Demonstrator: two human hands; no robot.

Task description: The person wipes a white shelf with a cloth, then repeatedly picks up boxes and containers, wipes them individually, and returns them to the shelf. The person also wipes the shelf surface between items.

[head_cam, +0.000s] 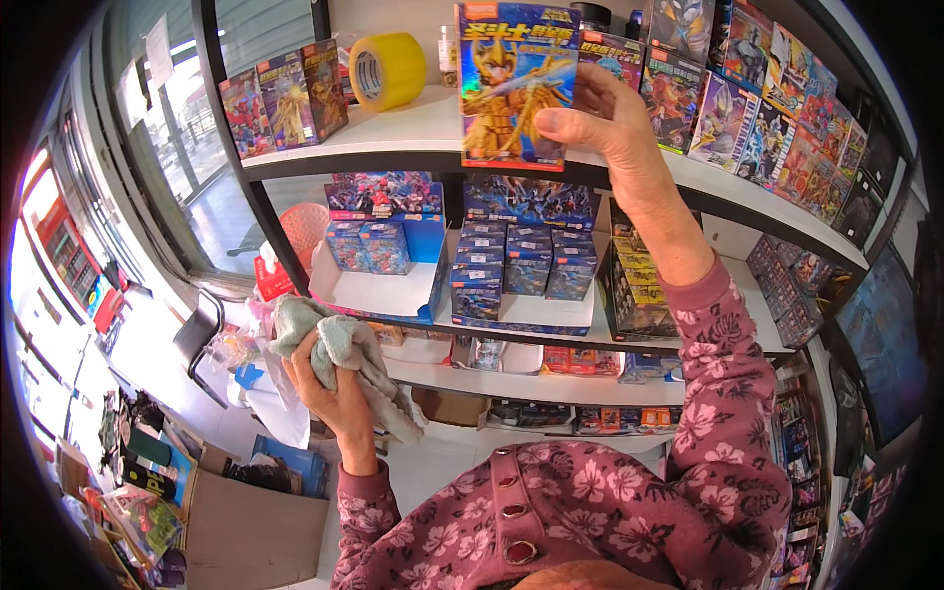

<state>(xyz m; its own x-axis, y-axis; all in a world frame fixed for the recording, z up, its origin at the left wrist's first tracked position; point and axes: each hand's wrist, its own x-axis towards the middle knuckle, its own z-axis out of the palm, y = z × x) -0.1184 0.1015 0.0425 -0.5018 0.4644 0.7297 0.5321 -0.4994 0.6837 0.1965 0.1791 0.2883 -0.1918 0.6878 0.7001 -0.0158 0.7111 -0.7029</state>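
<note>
My right hand (605,125) grips the right side of a flat toy box (509,81), which has a golden armoured figure on its blue front. The box is upright before the edge of the upper white shelf (413,125); whether it touches the shelf I cannot tell. At the left, lower down, my left hand (332,391) is closed around a crumpled grey-green cloth (354,354), part of which hangs down to the right. Left of the held box, a roll of yellow tape (389,71) stands on the upper shelf, beside several small figure boxes (287,99).
More figure boxes (671,96) line the upper shelf at the right. Open display cartons (380,287) with small blue boxes stand on the shelf below. A cardboard box (251,531) and a black chair (203,343) are at the left, a dark screen (881,339) at the far right.
</note>
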